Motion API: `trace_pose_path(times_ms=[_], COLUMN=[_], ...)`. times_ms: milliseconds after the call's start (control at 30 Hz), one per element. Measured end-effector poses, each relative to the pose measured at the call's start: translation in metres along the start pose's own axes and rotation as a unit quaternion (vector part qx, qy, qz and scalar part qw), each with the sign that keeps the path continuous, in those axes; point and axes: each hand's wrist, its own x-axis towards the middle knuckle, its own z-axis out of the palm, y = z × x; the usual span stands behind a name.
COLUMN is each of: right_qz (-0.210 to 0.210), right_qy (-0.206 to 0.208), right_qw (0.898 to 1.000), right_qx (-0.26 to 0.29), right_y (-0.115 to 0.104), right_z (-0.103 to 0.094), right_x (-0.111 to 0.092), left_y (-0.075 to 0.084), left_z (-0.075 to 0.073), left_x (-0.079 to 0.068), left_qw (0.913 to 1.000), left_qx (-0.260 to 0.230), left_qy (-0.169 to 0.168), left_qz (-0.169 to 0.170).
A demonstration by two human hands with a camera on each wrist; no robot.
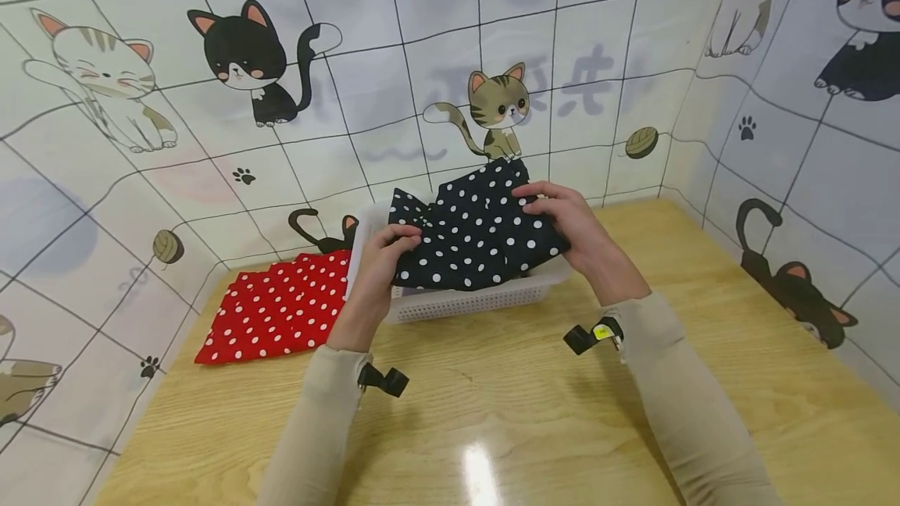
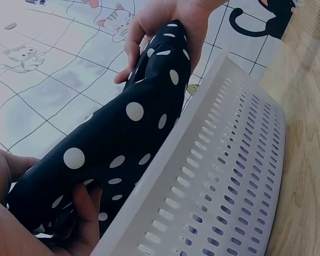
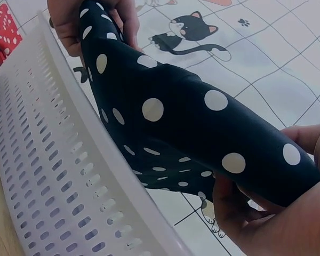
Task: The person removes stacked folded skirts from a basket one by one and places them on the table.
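- One black polka-dot cloth (image 1: 471, 236) hangs over the white basket (image 1: 471, 304), stretched between both hands.
- Left hand (image 1: 381, 254) grips its left end; right hand (image 1: 573, 229) holds the right.
- Its low front edge could catch on the basket's rim if pulled sideways; a slack grip might drop one end.
- Red polka-dot cloth (image 1: 281, 307) lies left of the basket; a bump could rumple it.

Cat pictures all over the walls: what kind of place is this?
Probably an indoor tabletop corner, though I can't tell which room: a wood-grain table is backed by walls printed with cartoon cats, and a white basket stands on it.
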Motion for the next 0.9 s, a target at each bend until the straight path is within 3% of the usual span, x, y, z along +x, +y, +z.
trace_pose_path(times_ms=[900], right_qz=[-0.015], right_qy=[-0.017], right_qw=[1.0], right_qx=[0.01], right_y=[0.0026], right_z=[0.0021], right_x=[-0.0006], left_y=[0.0027], left_z=[-0.0062], left_x=[-0.0008], left_qw=[0.9999], left_qx=[0.008], left_qy=[0.002], left_qz=[0.014])
